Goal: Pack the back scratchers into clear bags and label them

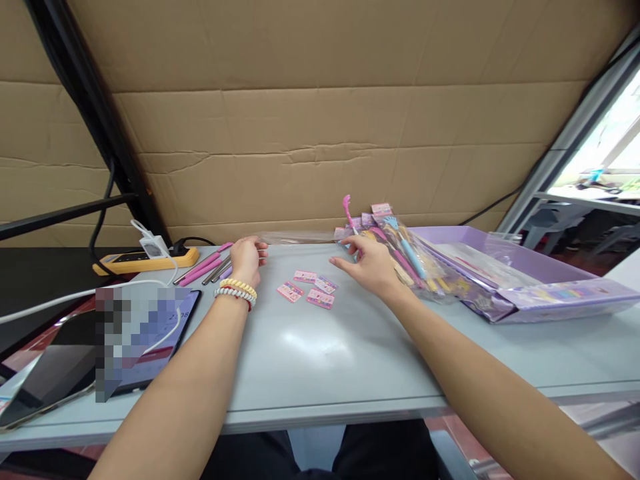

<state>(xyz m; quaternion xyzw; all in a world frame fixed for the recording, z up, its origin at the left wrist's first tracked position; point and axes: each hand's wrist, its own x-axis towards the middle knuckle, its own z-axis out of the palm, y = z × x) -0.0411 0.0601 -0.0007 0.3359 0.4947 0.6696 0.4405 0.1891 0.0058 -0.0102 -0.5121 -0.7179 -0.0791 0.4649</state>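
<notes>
Cards [321, 298], 4 in all, lie between the half-curled left hand [247, 261] — grip unclear — and the open right hand [369, 264], thumb spread.

Two hands [245, 260], four cards [321, 299], perhaps two tablets [155, 365]

Brown cardboard wall [320, 120], slanting black post [93, 110], yellow power strip [145, 265] with white charger [155, 246], lit tablet [157, 363]

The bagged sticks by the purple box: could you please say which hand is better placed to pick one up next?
The right hand, most likely: it is beside the bagged sticks, its thumb and fingers apart. The left hand is on the cards' other side, near the pink rods.
</notes>
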